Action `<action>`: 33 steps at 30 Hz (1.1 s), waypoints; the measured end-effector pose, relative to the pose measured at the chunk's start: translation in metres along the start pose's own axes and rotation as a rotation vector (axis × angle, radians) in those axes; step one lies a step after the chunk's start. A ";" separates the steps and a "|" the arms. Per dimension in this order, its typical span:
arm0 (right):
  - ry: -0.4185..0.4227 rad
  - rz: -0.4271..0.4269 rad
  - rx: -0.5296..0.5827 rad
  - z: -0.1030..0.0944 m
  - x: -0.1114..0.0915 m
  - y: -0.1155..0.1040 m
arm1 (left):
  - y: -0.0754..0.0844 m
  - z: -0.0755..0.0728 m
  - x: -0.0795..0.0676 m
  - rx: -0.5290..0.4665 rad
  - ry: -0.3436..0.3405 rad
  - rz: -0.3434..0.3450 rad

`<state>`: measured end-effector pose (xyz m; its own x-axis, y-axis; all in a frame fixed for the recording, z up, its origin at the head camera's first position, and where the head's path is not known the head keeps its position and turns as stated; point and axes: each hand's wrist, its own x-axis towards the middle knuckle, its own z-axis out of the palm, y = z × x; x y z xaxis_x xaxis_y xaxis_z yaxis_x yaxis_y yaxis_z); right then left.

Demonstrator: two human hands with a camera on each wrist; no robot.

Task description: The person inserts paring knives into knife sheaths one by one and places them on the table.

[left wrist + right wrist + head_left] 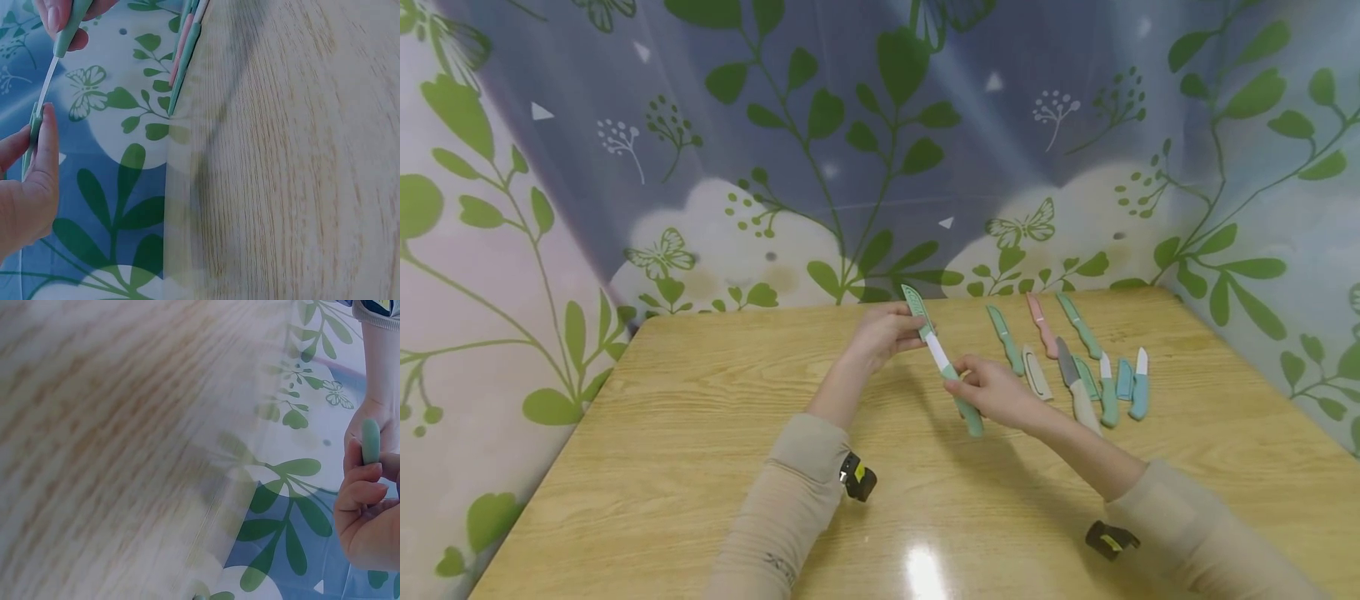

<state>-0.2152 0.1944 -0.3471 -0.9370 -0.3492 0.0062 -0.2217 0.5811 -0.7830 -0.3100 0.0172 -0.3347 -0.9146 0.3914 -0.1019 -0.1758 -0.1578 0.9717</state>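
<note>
Fingers of your left hand (883, 335) pinch the slim green perforated sheath (915, 302); your right hand (996, 393) grips the green-handled, white-bladed knife (937, 353). Both sit above the wood-grain table (662, 425), sharing one slanting axis: sheath farther, handle (971, 418) nearer you.

I can read no word or number for certain; a dark mark like lettering (778, 567) stands on my left sleeve (778, 515), too small to make out; the yellow label (860, 472) on my left wrist's black device (868, 486) is likewise illegible.
</note>
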 end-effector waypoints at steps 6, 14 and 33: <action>-0.003 0.005 0.000 0.000 0.001 -0.001 | 0.000 0.000 -0.001 0.000 -0.014 0.006; 0.000 0.001 0.011 0.000 0.003 -0.001 | 0.001 0.001 -0.003 0.015 -0.023 0.009; -0.019 0.011 0.024 -0.001 0.010 0.003 | -0.003 0.005 -0.006 0.015 -0.018 -0.037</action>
<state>-0.2255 0.1932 -0.3490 -0.9340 -0.3571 -0.0145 -0.2045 0.5674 -0.7976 -0.3022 0.0203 -0.3358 -0.9006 0.4133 -0.1345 -0.2044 -0.1296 0.9703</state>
